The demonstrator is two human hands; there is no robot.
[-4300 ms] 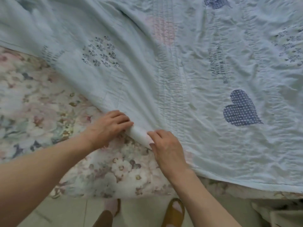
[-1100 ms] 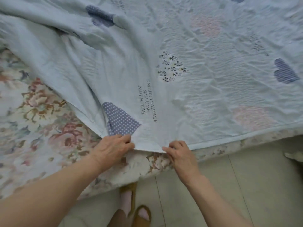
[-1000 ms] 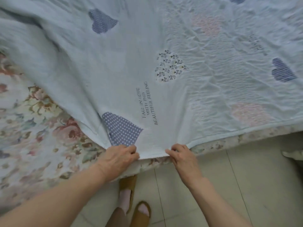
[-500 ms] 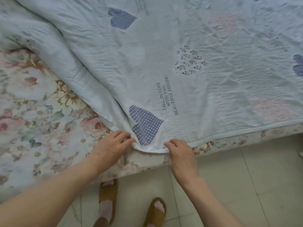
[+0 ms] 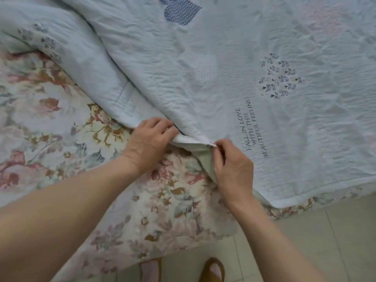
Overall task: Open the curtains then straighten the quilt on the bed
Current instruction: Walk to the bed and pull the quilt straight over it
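Note:
A pale blue quilt [image 5: 234,64] with blue hearts and printed words covers the upper and right part of the bed. Its near corner is folded under, lifted a little off the flowered sheet [image 5: 61,123]. My left hand [image 5: 149,143] grips the quilt's edge just left of that corner. My right hand [image 5: 234,167] pinches the corner itself, with the quilt's beige underside showing beside its fingers. The quilt's left side lies bunched in thick folds at the upper left. No curtains are in view.
The bed's edge runs diagonally across the lower part of the view, with a beige tiled floor [image 5: 325,241] beyond it. My two feet in brown slippers [image 5: 211,269] stand at the bed's edge at the bottom.
Both hands have moved up onto the bed and away from its edge, carrying the quilt's corner back over the sheet. The corner's blue heart is now folded out of sight.

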